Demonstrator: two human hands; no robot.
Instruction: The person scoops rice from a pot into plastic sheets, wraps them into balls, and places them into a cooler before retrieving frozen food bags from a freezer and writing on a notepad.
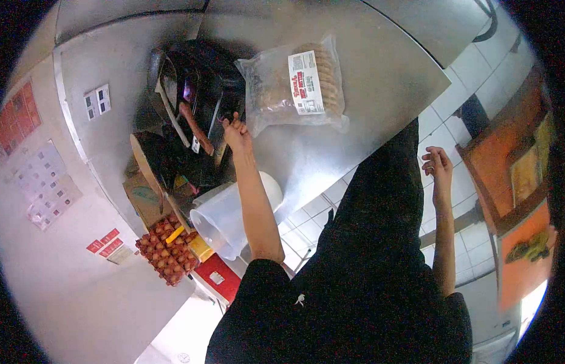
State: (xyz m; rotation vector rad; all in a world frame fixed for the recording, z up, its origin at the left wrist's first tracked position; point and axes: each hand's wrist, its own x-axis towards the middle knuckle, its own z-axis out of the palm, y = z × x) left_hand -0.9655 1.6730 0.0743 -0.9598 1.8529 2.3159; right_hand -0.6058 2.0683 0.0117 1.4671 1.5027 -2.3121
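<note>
My left hand [237, 132] is raised over the metal table beside a cluttered pile of black bags [215, 73]. Its fingers are loosely bent and apart, with nothing visible in them. Just past that hand lies a clear plastic packet [270, 88] of stacked round, flat, brownish pieces, with a white and red label [305, 83]. A translucent white plastic container [218, 221] lies on its side by my left forearm. My right hand [439, 162] hangs beside my dark trousers, away from the table. Its fingers are slightly curled and spread, holding nothing I can see.
Trays of eggs [167, 249] with a yellow-handled item stand at the lower left, near a red surface [217, 273]. A cardboard box [142, 197] sits by the wall. The metal table [385, 79] ends at a corner; orange-brown furniture [495, 176] stands to the right on tiled floor.
</note>
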